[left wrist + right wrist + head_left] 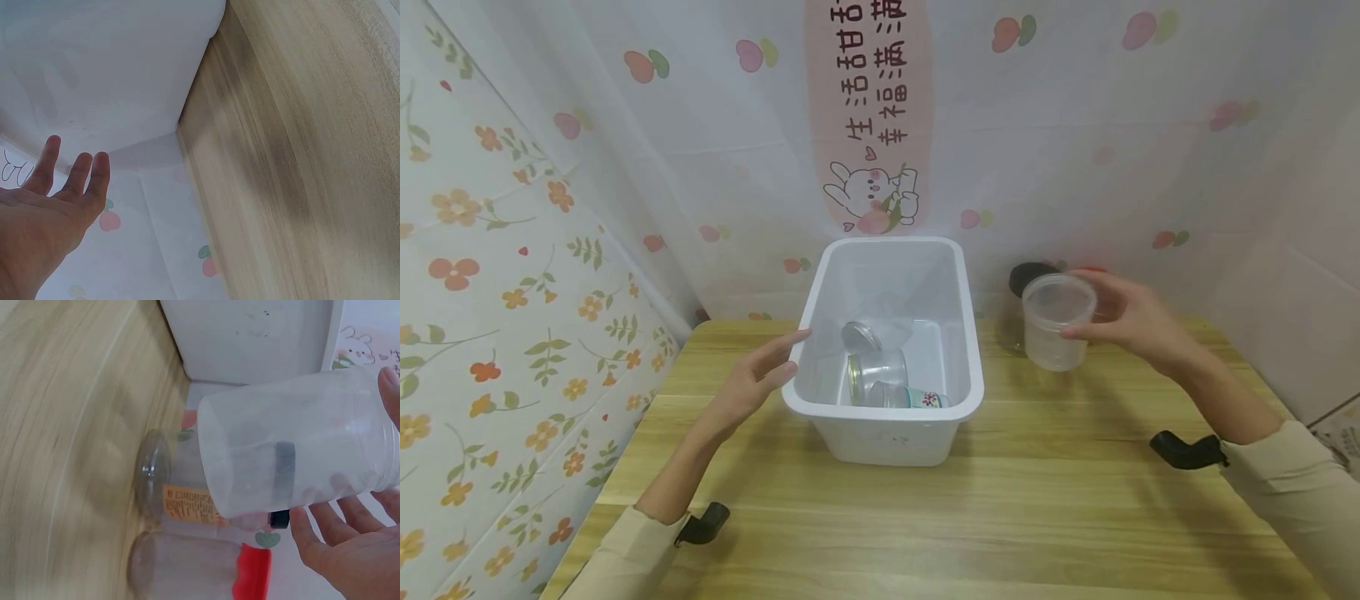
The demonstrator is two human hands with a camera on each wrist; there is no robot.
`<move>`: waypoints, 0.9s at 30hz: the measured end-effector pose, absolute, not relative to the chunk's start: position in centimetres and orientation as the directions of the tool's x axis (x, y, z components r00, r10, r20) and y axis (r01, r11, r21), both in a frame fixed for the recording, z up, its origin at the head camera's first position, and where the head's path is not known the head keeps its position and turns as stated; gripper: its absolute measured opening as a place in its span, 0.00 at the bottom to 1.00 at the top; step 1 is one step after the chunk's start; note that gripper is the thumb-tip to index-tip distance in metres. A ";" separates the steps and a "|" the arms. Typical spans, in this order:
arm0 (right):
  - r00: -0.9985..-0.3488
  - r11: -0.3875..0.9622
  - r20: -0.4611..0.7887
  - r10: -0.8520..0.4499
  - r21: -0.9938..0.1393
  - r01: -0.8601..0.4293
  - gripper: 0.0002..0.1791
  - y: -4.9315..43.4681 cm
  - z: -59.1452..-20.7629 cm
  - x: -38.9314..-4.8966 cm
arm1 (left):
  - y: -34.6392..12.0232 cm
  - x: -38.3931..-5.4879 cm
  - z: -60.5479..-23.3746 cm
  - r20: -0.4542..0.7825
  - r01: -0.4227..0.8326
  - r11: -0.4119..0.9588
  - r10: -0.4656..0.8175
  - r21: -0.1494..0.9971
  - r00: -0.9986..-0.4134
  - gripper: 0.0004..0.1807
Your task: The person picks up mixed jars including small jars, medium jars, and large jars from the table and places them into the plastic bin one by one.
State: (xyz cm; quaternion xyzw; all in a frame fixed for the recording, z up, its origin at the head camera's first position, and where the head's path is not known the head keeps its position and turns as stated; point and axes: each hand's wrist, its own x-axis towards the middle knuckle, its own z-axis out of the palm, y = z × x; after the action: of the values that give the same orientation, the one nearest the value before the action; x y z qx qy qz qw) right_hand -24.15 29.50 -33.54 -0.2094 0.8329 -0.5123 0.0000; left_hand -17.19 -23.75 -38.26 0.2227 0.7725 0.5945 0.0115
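Observation:
My right hand grips a clear plastic jar without a lid, near its rim, between thumb and fingers. In the right wrist view the jar hangs above the table. Over at the white plastic tub, my left hand is beside the left rim with its fingers extended; the left wrist view shows those fingers relaxed by the tub's outer wall. Inside the tub lie a clear jar with a gold rim, a silver lid and a container with a flowered label.
Behind the held jar stand a clear jar with a black lid and an orange label, and another with a red lid. A wooden table carries everything. Printed curtains hang behind it and at the left.

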 end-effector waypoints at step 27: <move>-0.906 0.391 0.234 -0.352 -0.843 -0.370 0.40 27.6 -30.7 -24.1 | -23.7 -17.1 -38.1 0.241 0.324 0.196 0.355 0.925 -0.903 0.26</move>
State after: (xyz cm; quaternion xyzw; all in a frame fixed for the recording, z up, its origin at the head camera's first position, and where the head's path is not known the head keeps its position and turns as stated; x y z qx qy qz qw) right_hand -24.07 27.64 -30.73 -0.2164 0.8340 -0.5074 -0.0085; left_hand -17.06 -23.70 -38.12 0.2195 0.7733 0.5947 0.0127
